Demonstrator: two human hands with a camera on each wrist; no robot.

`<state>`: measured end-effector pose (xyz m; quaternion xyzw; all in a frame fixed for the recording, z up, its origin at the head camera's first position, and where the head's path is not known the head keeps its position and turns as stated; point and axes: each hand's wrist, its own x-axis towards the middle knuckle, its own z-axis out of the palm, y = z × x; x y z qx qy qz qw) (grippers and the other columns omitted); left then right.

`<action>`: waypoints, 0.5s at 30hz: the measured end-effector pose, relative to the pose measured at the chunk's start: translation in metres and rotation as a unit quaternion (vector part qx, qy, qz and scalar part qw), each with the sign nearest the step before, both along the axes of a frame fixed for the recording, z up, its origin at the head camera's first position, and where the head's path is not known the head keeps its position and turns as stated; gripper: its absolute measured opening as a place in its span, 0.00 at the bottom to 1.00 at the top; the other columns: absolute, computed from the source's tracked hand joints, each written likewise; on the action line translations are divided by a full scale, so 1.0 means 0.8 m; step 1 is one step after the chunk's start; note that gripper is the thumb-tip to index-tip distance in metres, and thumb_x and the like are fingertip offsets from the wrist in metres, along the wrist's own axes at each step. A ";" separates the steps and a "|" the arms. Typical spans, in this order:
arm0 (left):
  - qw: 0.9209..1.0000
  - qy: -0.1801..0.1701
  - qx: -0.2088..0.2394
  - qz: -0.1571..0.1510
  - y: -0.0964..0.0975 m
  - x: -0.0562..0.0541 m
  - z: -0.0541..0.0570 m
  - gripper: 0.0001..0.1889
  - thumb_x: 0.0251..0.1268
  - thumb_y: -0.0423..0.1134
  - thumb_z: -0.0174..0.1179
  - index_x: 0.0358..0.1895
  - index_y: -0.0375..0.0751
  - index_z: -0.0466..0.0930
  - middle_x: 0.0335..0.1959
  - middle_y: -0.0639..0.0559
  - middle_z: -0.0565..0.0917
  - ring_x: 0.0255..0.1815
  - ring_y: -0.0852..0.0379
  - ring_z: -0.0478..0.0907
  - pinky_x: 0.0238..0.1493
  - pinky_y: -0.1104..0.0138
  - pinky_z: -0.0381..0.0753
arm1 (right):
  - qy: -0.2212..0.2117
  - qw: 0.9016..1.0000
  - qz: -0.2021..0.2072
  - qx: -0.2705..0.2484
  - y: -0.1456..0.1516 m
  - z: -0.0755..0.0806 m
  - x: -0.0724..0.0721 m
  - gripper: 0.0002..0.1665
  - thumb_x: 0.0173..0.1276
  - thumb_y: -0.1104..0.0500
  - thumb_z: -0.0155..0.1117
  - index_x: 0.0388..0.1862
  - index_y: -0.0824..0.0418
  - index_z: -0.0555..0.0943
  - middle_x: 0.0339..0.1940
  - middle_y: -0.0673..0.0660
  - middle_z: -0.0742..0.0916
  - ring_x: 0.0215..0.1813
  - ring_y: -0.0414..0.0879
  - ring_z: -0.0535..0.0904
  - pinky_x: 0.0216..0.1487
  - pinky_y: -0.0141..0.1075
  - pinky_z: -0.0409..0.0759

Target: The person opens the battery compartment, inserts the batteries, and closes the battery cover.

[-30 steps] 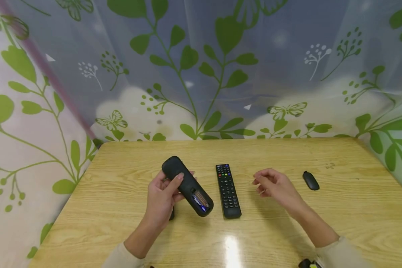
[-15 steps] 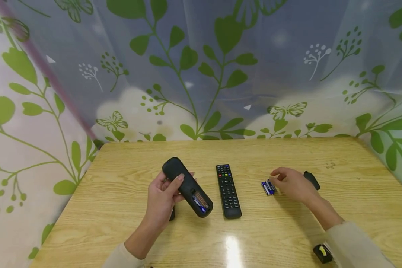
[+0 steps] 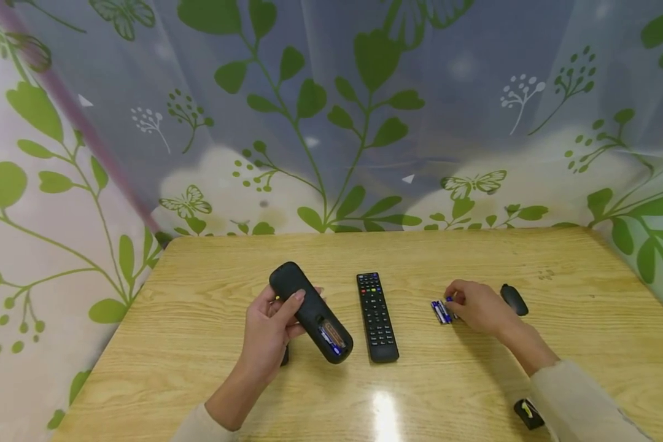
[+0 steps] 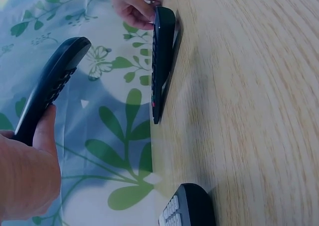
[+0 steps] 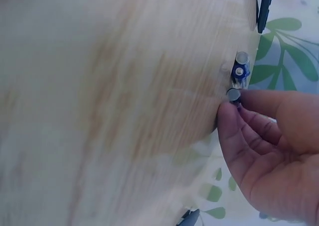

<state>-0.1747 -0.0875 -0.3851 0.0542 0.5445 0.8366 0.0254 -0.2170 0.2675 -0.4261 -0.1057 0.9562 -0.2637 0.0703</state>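
Note:
My left hand point(image 3: 267, 328) holds a black remote control point(image 3: 314, 307) above the table, its back turned up. Its battery compartment point(image 3: 331, 336) is uncovered; a blue battery lies inside beside a brownish strip I cannot identify. On the right, my right hand point(image 3: 477, 307) pinches a battery point(image 5: 233, 95) between thumb and fingertips, low over the table. Two more blue and silver batteries point(image 3: 441, 312) lie side by side just left of those fingers. Behind the right hand rests a small black oval cover point(image 3: 514, 299).
A second black remote point(image 3: 378, 319) lies buttons up between the hands on the wooden table point(image 3: 199, 368). Another remote point(image 4: 187, 206) is partly hidden beneath the left hand. A small black object with yellow point(image 3: 528, 414) is beside the right sleeve. A leaf-patterned curtain point(image 3: 331, 123) hangs behind.
My right hand has moved right to the batteries, and its fingertips have closed on one, drawing it slightly apart from the others. The left hand and its remote have barely moved.

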 end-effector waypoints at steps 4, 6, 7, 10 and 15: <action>1.000 -0.001 0.002 0.000 -0.001 0.000 0.000 0.20 0.69 0.28 0.55 0.62 0.30 0.66 0.49 0.28 0.79 0.45 0.42 0.82 0.41 0.57 0.83 | -0.012 1.000 -0.003 -0.010 0.002 0.001 0.000 0.10 0.69 0.62 0.59 0.44 0.67 0.75 0.32 0.54 0.78 0.30 0.45 0.71 0.31 0.40 0.72; 1.000 -0.002 0.003 0.002 -0.001 0.000 0.000 0.20 0.69 0.28 0.55 0.63 0.29 0.66 0.49 0.28 0.79 0.45 0.42 0.82 0.41 0.57 0.83 | -0.019 1.000 -0.009 -0.016 0.004 0.001 -0.001 0.09 0.69 0.62 0.58 0.44 0.67 0.75 0.32 0.54 0.78 0.30 0.46 0.71 0.30 0.40 0.72; 1.000 -0.002 0.002 0.002 -0.001 0.000 0.000 0.21 0.69 0.28 0.55 0.62 0.29 0.66 0.48 0.28 0.79 0.45 0.42 0.83 0.41 0.58 0.83 | -0.024 0.999 -0.014 -0.020 0.004 0.001 -0.001 0.10 0.69 0.62 0.58 0.44 0.67 0.75 0.32 0.54 0.78 0.29 0.46 0.71 0.30 0.40 0.72; 1.000 -0.001 -0.001 0.004 -0.001 0.000 0.000 0.20 0.69 0.29 0.55 0.62 0.29 0.67 0.48 0.29 0.80 0.44 0.43 0.83 0.41 0.58 0.83 | -0.035 0.998 -0.029 -0.041 0.006 -0.001 -0.001 0.10 0.68 0.62 0.58 0.44 0.67 0.75 0.30 0.54 0.79 0.27 0.45 0.73 0.27 0.39 0.72; 1.000 0.001 -0.005 0.006 0.000 -0.001 -0.002 0.20 0.68 0.30 0.56 0.61 0.29 0.67 0.48 0.28 0.80 0.44 0.43 0.83 0.41 0.58 0.83 | -0.039 0.994 -0.051 -0.087 0.009 -0.005 0.002 0.11 0.70 0.62 0.56 0.45 0.68 0.74 0.29 0.55 0.79 0.25 0.46 0.75 0.24 0.38 0.73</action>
